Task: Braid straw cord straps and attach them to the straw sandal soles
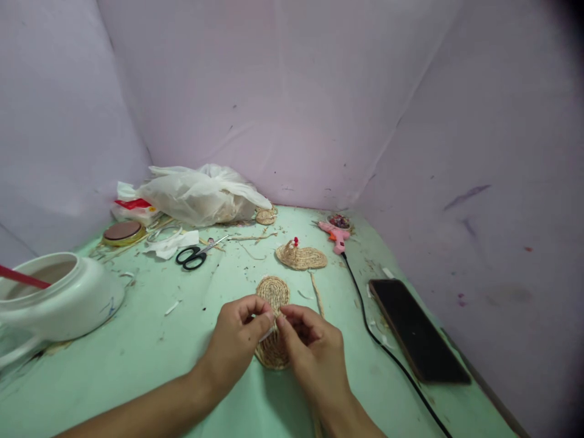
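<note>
A coiled straw slipper sole (272, 291) lies on the green tabletop in front of me, its middle partly covered by my fingers. Over its narrow part my left hand (244, 328) is closed in a pinch. Facing it, my right hand (310, 337) pinches too, with the fingertips of both hands almost touching. Whatever is between them is too small to make out. A thin white sliver shows under my left thumb. A straw cord (316, 293) passes beneath my right hand. Beyond lies a straw slipper (302, 257) with a raised toe strap and red beads.
A pink glue gun (336, 236) lies at the back right, its black cord running forward. A phone (417, 328) lies on the right. On the left are black-handled scissors (195, 255), a white pot (86, 298) and a round tin (123, 232). A plastic bag (205, 194) sits behind.
</note>
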`<action>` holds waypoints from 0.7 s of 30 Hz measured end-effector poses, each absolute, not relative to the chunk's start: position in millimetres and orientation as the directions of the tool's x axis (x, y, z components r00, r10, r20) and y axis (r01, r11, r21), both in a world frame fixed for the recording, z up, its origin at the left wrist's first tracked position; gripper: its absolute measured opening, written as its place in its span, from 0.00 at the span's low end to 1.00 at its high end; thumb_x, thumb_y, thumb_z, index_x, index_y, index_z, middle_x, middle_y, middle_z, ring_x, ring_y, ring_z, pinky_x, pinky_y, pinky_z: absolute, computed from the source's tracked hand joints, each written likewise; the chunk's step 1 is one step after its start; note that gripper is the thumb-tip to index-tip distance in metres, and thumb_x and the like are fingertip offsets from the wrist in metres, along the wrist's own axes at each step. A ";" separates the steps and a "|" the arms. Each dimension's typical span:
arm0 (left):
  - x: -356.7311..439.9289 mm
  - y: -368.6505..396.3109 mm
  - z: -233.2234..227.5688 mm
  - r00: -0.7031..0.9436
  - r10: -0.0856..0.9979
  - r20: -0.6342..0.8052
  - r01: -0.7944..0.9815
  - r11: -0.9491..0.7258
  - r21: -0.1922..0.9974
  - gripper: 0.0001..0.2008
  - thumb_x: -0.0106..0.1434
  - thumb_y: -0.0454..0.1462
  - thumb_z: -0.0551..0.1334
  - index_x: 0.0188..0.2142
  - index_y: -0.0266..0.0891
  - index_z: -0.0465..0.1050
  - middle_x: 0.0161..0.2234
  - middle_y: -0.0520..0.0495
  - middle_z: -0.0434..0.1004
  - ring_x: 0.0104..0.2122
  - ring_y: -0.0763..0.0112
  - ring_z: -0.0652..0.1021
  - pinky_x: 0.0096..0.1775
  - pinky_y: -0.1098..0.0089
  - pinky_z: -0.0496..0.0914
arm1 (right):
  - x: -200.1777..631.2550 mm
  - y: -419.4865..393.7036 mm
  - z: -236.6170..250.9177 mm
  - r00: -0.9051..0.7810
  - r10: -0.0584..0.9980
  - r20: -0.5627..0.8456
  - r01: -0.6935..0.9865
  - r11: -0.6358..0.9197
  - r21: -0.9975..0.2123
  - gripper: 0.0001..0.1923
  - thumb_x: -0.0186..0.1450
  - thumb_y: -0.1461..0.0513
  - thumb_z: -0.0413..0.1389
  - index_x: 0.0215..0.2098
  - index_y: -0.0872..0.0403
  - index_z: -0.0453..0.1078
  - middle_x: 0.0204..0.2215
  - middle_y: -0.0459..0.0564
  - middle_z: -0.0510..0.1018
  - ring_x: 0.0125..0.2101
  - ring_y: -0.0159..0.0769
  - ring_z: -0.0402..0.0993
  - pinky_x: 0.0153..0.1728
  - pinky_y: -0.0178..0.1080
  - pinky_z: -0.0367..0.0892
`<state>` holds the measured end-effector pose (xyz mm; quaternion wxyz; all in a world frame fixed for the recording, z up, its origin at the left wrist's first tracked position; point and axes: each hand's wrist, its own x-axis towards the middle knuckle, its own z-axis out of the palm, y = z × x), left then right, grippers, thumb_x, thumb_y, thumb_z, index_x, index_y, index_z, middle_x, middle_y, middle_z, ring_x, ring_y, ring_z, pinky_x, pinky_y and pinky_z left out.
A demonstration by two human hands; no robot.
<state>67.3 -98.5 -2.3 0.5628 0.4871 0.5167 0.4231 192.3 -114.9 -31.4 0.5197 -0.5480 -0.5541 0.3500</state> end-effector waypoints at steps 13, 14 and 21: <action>70.2 -99.8 -1.6 0.079 0.985 -0.156 0.099 0.148 0.984 0.09 0.47 0.39 0.60 0.19 0.35 0.66 0.17 0.52 0.63 0.21 0.74 0.63 0.25 0.73 0.60 | 186.9 -116.4 -29.3 0.199 0.980 0.014 0.048 0.004 -0.999 0.09 0.56 0.58 0.56 0.25 0.57 0.69 0.15 0.44 0.71 0.16 0.28 0.65 0.18 0.30 0.61; 70.5 -100.3 -1.3 0.079 0.985 -0.155 0.099 0.147 0.984 0.09 0.47 0.39 0.60 0.18 0.35 0.66 0.17 0.52 0.63 0.21 0.74 0.63 0.25 0.73 0.60 | 186.9 -116.2 -27.7 0.202 0.979 -0.028 -0.016 -0.025 -1.000 0.10 0.56 0.58 0.56 0.24 0.57 0.68 0.14 0.42 0.69 0.15 0.27 0.63 0.17 0.30 0.60; 67.3 -100.3 3.2 0.108 0.989 -0.098 0.096 0.088 0.991 0.10 0.50 0.40 0.59 0.20 0.36 0.65 0.18 0.52 0.63 0.22 0.74 0.63 0.26 0.73 0.60 | 186.4 -111.5 -18.0 0.149 0.971 -0.187 -0.211 -0.153 -0.965 0.12 0.49 0.57 0.61 0.22 0.58 0.68 0.11 0.41 0.67 0.12 0.26 0.62 0.13 0.30 0.60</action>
